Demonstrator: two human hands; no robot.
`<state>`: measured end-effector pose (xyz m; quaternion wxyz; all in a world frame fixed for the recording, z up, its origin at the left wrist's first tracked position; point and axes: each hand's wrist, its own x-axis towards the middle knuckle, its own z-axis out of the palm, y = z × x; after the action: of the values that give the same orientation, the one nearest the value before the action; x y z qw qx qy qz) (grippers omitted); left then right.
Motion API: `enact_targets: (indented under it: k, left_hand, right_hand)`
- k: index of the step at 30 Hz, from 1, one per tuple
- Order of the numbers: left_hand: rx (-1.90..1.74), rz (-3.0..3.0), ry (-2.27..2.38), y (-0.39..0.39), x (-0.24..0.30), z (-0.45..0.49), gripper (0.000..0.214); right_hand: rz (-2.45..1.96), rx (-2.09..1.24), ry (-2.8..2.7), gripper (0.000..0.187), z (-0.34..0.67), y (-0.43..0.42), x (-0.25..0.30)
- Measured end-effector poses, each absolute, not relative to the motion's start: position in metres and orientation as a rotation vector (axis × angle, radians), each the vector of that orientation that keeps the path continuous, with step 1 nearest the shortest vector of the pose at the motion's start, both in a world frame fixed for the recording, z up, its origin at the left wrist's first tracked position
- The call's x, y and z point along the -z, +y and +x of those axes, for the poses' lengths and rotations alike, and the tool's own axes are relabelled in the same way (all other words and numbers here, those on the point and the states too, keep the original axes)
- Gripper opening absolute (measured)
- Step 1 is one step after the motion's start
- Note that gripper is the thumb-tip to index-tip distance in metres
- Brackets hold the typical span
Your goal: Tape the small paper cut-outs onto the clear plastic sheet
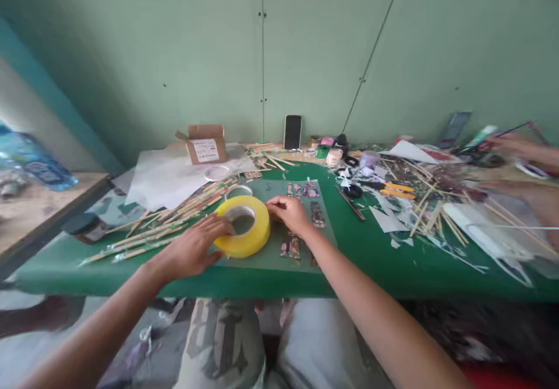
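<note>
My left hand [196, 240] is closed around the left side of a wide roll of yellow adhesive tape [257, 234], which lies tilted over a translucent sheet [255, 262] on the green table. At the roll's right edge, the fingertips of my right hand [289, 213] are pinched together; whatever is between them is too small to make out. Small patterned pieces lie on the sheet around my right wrist, among them a dark one [318, 214] and a purplish one [290, 245]. Just behind the roll sits a ring-shaped item [238, 191], partly covered by it.
Thin wooden sticks [174, 220] are piled at left, near a small cardboard box [207, 144]. A phone [292, 131] leans on the wall. Orange-handled pliers [396, 190], scraps and a white glue gun [484, 232] clutter the right, where another person's hand [519, 147] shows.
</note>
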<state>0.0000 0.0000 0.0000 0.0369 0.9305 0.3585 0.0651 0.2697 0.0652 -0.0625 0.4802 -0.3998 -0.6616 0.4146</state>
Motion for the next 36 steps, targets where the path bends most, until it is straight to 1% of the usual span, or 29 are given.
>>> enact_targets:
  k: [4, 9, 12, 13, 16, 17, 20, 24, 28, 33, 34, 36]
  left_hand:
    - [-0.274, 2.935, 1.413, -0.008, 0.006, 0.025, 0.053]
    - [-0.237, 2.862, 1.519, -0.008, 0.01, 0.045, 0.04]
    - [-0.258, 2.845, 1.562, -0.007, 0.01, 0.041, 0.039]
    - [-0.252, 2.851, 1.553, -0.007, 0.01, 0.039, 0.039]
    - [-0.251, 2.865, 1.501, -0.009, 0.009, 0.034, 0.039]
    - [-0.257, 2.861, 1.496, -0.009, 0.009, 0.033, 0.038]
    - [-0.302, 2.812, 1.543, -0.01, 0.008, 0.031, 0.041]
    - [-0.345, 2.668, 1.761, -0.008, 0.005, 0.03, 0.051]
    - [-0.322, 2.571, 1.937, -0.004, 0.004, 0.037, 0.052]
    - [-0.334, 2.628, 1.897, -0.003, 0.014, 0.052, 0.049]
    - [-0.37, 2.656, 1.851, -0.003, 0.015, 0.053, 0.051]
    - [-0.495, 2.72, 1.73, -0.003, 0.014, 0.055, 0.064]
  right_hand:
    - [-0.92, -1.086, -1.647, 0.02, 0.262, 0.064, 0.069]
    - [-0.869, -1.121, -1.688, 0.025, 0.259, 0.062, 0.071]
    - [-0.833, -1.138, -1.744, 0.033, 0.258, 0.059, 0.072]
    - [-0.829, -1.122, -1.768, 0.033, 0.258, 0.058, 0.072]
    - [-0.869, -0.904, -1.849, 0.015, 0.257, 0.054, 0.07]
    - [-0.882, -0.804, -1.878, 0.013, 0.256, 0.052, 0.069]
    - [-0.909, -0.592, -1.928, 0.015, 0.255, 0.048, 0.06]
    - [-1.01, -0.49, -1.922, 0.013, 0.261, 0.033, 0.04]
    - [-1.085, -0.378, -1.954, 0.013, 0.279, -0.005, 0.028]
    - [-1.288, -0.258, -1.833, 0.015, 0.286, -0.054, 0.05]
    - [-1.317, -0.241, -1.791, 0.015, 0.285, -0.059, 0.057]
    - [-1.362, -0.212, -1.719, 0.017, 0.28, -0.063, 0.07]
